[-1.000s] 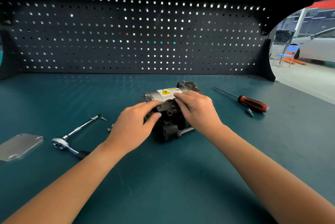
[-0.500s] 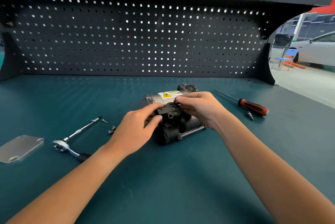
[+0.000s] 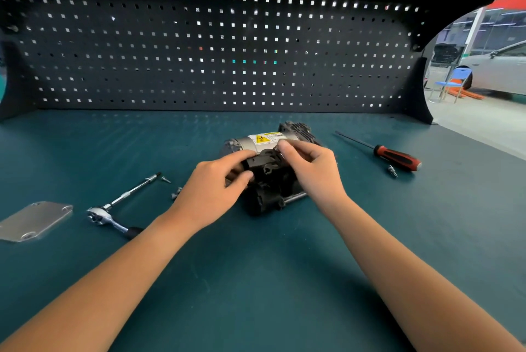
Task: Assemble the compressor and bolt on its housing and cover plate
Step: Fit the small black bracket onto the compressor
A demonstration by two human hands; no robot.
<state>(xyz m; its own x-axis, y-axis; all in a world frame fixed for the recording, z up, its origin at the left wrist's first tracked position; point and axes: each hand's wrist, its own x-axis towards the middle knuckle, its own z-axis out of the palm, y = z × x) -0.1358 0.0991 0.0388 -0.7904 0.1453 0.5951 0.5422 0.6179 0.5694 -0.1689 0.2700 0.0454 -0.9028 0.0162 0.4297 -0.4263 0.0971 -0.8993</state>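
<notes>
While left fingers (image 3: pixel 240 155) grip the black housing (image 3: pixel 270 180) on the compressor (image 3: pixel 250 143), right fingers (image 3: pixel 285 149) pinch that housing's top.

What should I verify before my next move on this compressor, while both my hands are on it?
1. Compressor rests on the table: ok.
2. Left hand grips the black housing from its left side: ok.
3. Black housing fully seated: cannot tell; the right hand curls over its top and hides the joint.
4. Ratchet lies free on the left: ok.
5. Loose bolts lie beside the ratchet: ok; whether there are enough, cannot tell.
6. Cover plate fitted: not ok; it lies apart at the table's left edge.
</notes>
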